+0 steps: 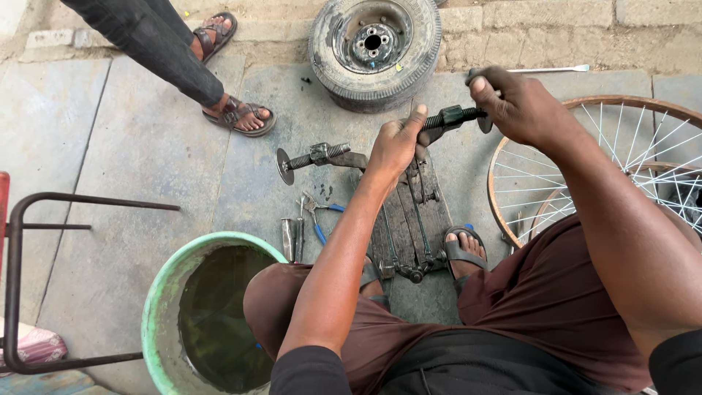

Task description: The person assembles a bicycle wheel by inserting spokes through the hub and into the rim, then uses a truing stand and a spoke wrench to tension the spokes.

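Gripping black threaded screw rod [452,115] at upper centre: left hand [395,146] clasps its frame, right hand [512,102] closed on its handle end | second screw [311,156] left of it | green bucket [164,292] lower left | spoked wheel [621,146] right

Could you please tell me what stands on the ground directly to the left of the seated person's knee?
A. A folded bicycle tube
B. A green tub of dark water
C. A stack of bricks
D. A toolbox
B: a green tub, round and filled with dark water, stands right beside the person's left knee.
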